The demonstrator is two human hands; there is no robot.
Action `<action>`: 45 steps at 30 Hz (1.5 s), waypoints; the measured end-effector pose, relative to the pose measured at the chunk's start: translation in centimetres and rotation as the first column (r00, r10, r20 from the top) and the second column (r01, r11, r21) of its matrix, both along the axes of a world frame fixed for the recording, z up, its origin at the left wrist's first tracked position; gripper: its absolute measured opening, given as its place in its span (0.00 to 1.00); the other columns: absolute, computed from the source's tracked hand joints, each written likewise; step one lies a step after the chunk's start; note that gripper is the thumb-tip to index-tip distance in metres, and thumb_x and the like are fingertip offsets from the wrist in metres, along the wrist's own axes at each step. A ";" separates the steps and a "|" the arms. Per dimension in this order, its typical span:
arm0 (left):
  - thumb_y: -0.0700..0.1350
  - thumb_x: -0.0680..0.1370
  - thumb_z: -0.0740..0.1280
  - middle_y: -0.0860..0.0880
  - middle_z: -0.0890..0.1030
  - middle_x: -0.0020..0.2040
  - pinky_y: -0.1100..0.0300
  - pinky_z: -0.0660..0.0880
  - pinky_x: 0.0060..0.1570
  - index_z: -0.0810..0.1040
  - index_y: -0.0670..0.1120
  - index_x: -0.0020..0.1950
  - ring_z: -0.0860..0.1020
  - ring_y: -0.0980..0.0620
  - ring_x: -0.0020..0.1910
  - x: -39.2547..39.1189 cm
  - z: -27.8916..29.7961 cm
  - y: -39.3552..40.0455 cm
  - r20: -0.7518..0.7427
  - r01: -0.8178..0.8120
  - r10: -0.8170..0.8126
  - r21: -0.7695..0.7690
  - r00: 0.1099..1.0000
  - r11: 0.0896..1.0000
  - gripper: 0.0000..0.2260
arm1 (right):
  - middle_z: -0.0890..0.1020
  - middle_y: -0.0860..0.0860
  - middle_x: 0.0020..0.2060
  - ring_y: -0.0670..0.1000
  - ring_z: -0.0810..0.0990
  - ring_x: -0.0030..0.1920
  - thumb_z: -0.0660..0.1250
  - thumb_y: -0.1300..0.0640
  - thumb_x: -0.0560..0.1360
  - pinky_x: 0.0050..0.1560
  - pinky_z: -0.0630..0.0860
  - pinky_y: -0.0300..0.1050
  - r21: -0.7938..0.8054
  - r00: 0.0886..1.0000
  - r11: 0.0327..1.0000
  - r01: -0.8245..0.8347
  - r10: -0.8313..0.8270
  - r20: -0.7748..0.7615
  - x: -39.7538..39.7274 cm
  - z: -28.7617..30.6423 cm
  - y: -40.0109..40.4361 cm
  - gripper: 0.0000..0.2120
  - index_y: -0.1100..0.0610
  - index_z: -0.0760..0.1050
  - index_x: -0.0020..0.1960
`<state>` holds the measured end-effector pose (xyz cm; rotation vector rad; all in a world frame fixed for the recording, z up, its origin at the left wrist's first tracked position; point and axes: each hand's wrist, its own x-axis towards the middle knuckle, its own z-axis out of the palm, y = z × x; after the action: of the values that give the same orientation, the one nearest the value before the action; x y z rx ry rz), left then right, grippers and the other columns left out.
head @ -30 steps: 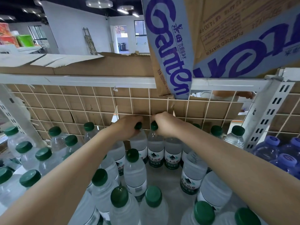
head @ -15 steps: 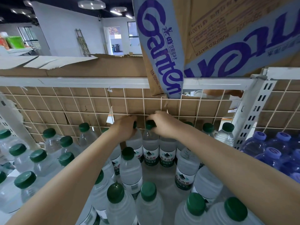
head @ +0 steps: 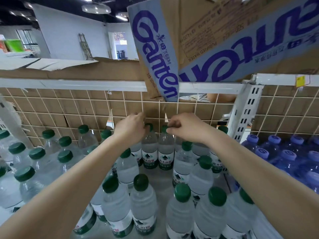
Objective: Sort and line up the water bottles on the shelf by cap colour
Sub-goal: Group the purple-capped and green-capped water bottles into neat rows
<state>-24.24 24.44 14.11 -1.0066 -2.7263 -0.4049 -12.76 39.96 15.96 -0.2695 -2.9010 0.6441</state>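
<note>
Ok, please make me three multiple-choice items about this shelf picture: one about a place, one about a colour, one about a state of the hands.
1. Where do the purple-cap bottles stand?
A. at the right, past the upright post
B. at the far left
C. on the top shelf

2. What colour are the caps at the two hands?
A. red
B. green
C. white

3. What are the hands doing?
A. lying flat on the shelf floor
B. each pinching the cap of a bottle at the back grid
C. lifting the carton

Answers: 1 A, the purple caps sit right of the white post. 2 B, the left cap and the right cap are dark green. 3 B, the left hand and the right hand have fingers curled on those caps, and both bottles stand upright.
</note>
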 end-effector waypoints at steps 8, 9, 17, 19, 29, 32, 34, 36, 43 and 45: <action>0.47 0.77 0.65 0.47 0.80 0.54 0.53 0.77 0.50 0.76 0.48 0.59 0.78 0.48 0.49 7.2 0.8 3.0 0.227 0.230 -0.250 0.114 0.941 0.967 0.11 | 0.81 0.46 0.49 0.45 0.78 0.46 0.67 0.47 0.76 0.49 0.75 0.40 -0.016 1.000 1.000 0.013 -0.013 -0.005 7.8 0.5 2.2 0.14 0.53 0.78 0.58; 0.48 0.77 0.66 0.48 0.80 0.54 0.54 0.76 0.49 0.76 0.48 0.59 0.78 0.49 0.49 7.7 0.7 3.4 0.250 0.252 -0.279 0.135 0.927 0.958 0.11 | 0.81 0.46 0.50 0.45 0.79 0.48 0.67 0.47 0.76 0.52 0.75 0.41 -0.029 1.000 1.000 0.010 -0.010 0.007 8.7 0.4 2.5 0.15 0.53 0.78 0.58; 0.49 0.76 0.69 0.47 0.73 0.66 0.50 0.69 0.64 0.67 0.48 0.71 0.72 0.47 0.64 9.7 -2.3 6.1 0.234 0.385 -0.349 -0.130 0.907 0.914 0.25 | 0.76 0.42 0.45 0.44 0.76 0.45 0.73 0.47 0.71 0.44 0.71 0.39 0.017 0.985 0.992 -0.124 0.121 0.119 11.0 -2.0 2.7 0.16 0.48 0.78 0.57; 0.47 0.76 0.69 0.46 0.75 0.64 0.50 0.70 0.62 0.69 0.46 0.68 0.73 0.46 0.62 9.8 -2.8 6.1 0.188 0.370 -0.343 -0.135 0.920 0.919 0.22 | 0.76 0.43 0.45 0.45 0.75 0.44 0.73 0.50 0.71 0.41 0.70 0.39 0.046 0.985 0.991 -0.128 0.122 0.118 10.9 -2.4 2.6 0.15 0.50 0.77 0.56; 0.50 0.79 0.64 0.49 0.71 0.45 0.52 0.72 0.48 0.64 0.49 0.48 0.71 0.49 0.44 9.5 -2.8 6.4 0.207 0.375 -0.342 -0.151 0.917 0.915 0.10 | 0.79 0.51 0.42 0.49 0.78 0.38 0.70 0.49 0.74 0.38 0.73 0.44 0.038 0.980 0.999 -0.017 0.009 0.197 11.8 -1.4 5.5 0.15 0.58 0.76 0.53; 0.53 0.80 0.62 0.50 0.70 0.41 0.52 0.72 0.44 0.63 0.48 0.49 0.71 0.48 0.41 8.9 -2.9 6.9 0.164 0.371 -0.343 -0.186 0.925 0.910 0.11 | 0.79 0.51 0.40 0.50 0.79 0.33 0.71 0.49 0.73 0.38 0.77 0.46 -0.019 0.986 0.996 0.093 -0.089 0.139 12.0 -0.5 7.2 0.18 0.60 0.75 0.56; 0.54 0.80 0.61 0.50 0.71 0.41 0.52 0.71 0.43 0.62 0.49 0.49 0.72 0.48 0.40 8.6 -3.0 7.6 0.153 0.371 -0.346 -0.177 0.925 0.912 0.11 | 0.79 0.52 0.42 0.48 0.79 0.33 0.71 0.48 0.73 0.35 0.75 0.44 0.007 0.983 0.991 0.133 -0.133 0.123 11.8 -0.3 8.1 0.18 0.59 0.76 0.54; 0.54 0.80 0.61 0.49 0.73 0.41 0.52 0.71 0.41 0.63 0.49 0.48 0.74 0.48 0.40 8.4 -3.1 8.6 0.154 0.361 -0.339 -0.154 0.928 0.920 0.11 | 0.79 0.54 0.42 0.51 0.81 0.36 0.72 0.48 0.72 0.36 0.76 0.45 0.015 0.978 0.986 0.168 -0.169 0.123 11.3 -0.7 9.0 0.17 0.60 0.76 0.52; 0.54 0.80 0.61 0.51 0.69 0.40 0.55 0.66 0.37 0.64 0.48 0.55 0.71 0.51 0.39 8.7 -3.1 11.5 0.254 0.390 -0.356 -0.096 0.899 0.916 0.12 | 0.81 0.57 0.46 0.56 0.82 0.44 0.73 0.49 0.70 0.44 0.79 0.49 0.040 0.954 0.965 0.258 -0.261 0.145 9.7 -2.5 11.4 0.17 0.61 0.77 0.51; 0.53 0.80 0.62 0.50 0.70 0.42 0.55 0.66 0.38 0.64 0.49 0.54 0.71 0.50 0.40 8.4 -3.4 12.0 0.288 0.403 -0.369 -0.070 0.884 0.912 0.10 | 0.80 0.56 0.46 0.55 0.81 0.43 0.72 0.50 0.72 0.43 0.79 0.49 0.008 0.960 0.973 0.231 -0.229 0.159 9.5 -2.7 11.6 0.16 0.60 0.76 0.52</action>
<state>-15.86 36.45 10.68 -1.6583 -2.8032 -0.4636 -3.29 51.61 13.23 -0.6777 -2.9501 0.6242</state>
